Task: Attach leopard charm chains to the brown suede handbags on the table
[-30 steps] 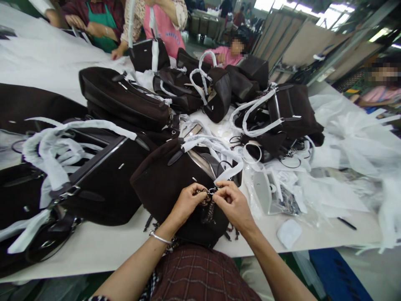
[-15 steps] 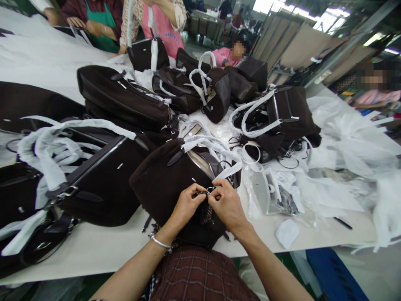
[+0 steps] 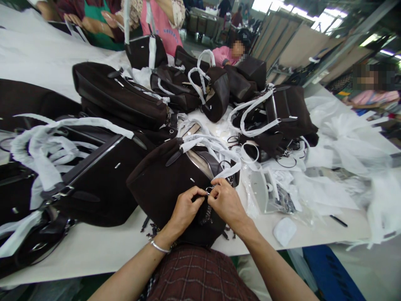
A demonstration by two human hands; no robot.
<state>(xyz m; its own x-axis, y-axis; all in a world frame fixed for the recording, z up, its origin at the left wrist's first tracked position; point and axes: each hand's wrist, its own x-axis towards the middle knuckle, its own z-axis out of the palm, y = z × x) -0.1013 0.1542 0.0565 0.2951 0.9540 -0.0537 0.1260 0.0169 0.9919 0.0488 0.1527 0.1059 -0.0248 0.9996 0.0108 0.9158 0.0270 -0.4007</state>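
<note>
A dark brown handbag point(image 3: 163, 179) lies tilted at the table's front edge, right before me. Over its front, my right hand point(image 3: 226, 205) pinches a small metal ring point(image 3: 209, 190) between thumb and fingers. My left hand point(image 3: 187, 205) is closed in a pinch, its fingertips at the ring's left side; what lies between them is too small to make out. Below the ring a short chain point(image 3: 206, 214) hangs against the bag. White wrapping covers the bag's handles point(image 3: 206, 141), and its top gapes to a pale lining.
Another brown handbag point(image 3: 100, 184) stands close on the left, and several more crowd the table behind. At right lie clear plastic packets point(image 3: 266, 192), a white pad point(image 3: 284, 231) and a black pen point(image 3: 338, 220). Co-workers in aprons point(image 3: 163, 29) are across the table.
My left fingers have shifted slightly; the dark chain piece seen between them before no longer shows there. My right hand stays at the ring. The whole view has moved a little.
</note>
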